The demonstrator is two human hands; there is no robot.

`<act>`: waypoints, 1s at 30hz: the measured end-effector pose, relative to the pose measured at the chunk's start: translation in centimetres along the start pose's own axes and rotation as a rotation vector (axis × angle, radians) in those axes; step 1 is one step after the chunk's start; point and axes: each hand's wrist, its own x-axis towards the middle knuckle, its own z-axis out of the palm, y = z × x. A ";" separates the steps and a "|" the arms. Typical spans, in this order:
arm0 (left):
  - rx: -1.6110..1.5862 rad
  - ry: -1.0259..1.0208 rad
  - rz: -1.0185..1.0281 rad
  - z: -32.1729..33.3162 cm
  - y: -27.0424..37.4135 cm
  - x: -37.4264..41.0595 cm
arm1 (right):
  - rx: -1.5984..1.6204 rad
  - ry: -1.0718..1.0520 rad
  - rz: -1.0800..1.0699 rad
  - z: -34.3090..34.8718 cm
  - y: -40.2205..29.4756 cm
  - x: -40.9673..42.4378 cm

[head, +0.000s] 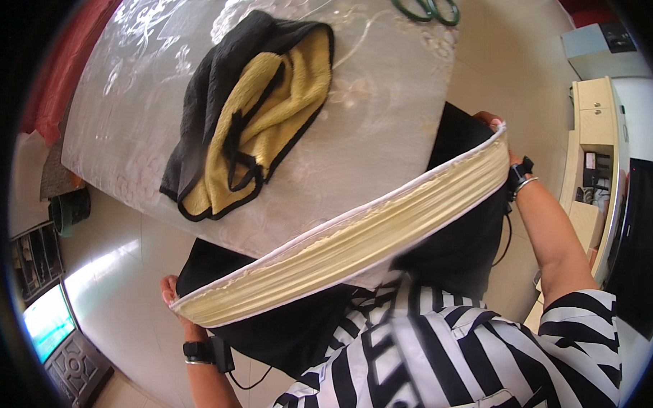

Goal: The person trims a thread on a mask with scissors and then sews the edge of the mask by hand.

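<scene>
A long, thick stack of cream sheets with white outer layers and a ragged upper edge [347, 231] stretches between my hands over my lap; whether it is paper or fabric I cannot tell. My left hand [169, 295] grips its lower left end, fingers partly hidden behind it. At the upper right end, my right hand [494, 123] holds it too, mostly hidden by the stack. Beyond it, a crumpled yellow and dark grey cloth with black edging [287, 105] lies on the table [384, 109], which has a shiny patterned cover.
Green-handled scissors [428, 8] lie at the table's far right corner. A wooden cabinet [597, 111] stands along the right side. Red fabric [67, 71] hangs at the left, above a dark green container [70, 211]. Black cables run from devices at both my wrists.
</scene>
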 end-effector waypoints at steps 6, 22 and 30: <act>-0.082 -0.076 0.049 -1.5 -1.7 0.6 | -0.232 0.232 -0.028 0.2 -0.3 -0.1; 0.017 -0.030 0.102 0.3 -1.4 0.8 | -0.891 0.640 -0.031 2.3 -0.2 0.8; -0.153 -0.117 0.073 -0.2 -0.3 -0.7 | -1.158 0.618 -0.053 2.2 -0.1 1.7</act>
